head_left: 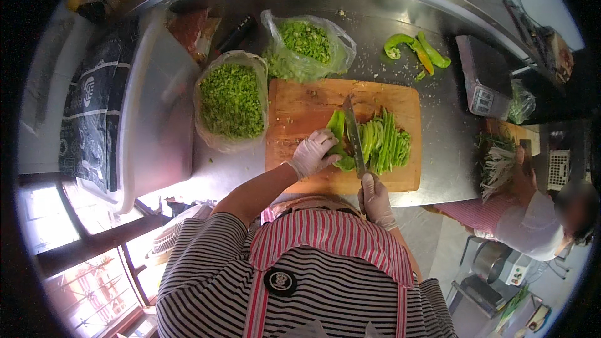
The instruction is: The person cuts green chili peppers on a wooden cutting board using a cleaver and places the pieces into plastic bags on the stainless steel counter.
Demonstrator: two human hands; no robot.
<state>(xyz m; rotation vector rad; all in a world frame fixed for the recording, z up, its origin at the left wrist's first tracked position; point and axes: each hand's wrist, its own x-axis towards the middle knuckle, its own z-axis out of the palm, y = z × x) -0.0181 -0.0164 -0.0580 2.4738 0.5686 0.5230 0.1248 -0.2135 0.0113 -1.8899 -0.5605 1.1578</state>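
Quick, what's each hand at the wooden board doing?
Left hand: curled, holding a glossy green pepper piece down.
Right hand: closed, holding a long steel knife.

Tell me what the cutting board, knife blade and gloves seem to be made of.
Cutting board: probably wood, with a worn finish; warm brown with darker marks. Knife blade: likely steel, grey with a dull metallic sheen. Gloves: thin, cloudy, wrinkled and partly see-through, so plastic, vinyl or latex; I cannot tell which.

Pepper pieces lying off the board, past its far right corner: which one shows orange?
The middle piece, lying between the curled green piece and the straighter green piece; only it has orange-yellow along its side.
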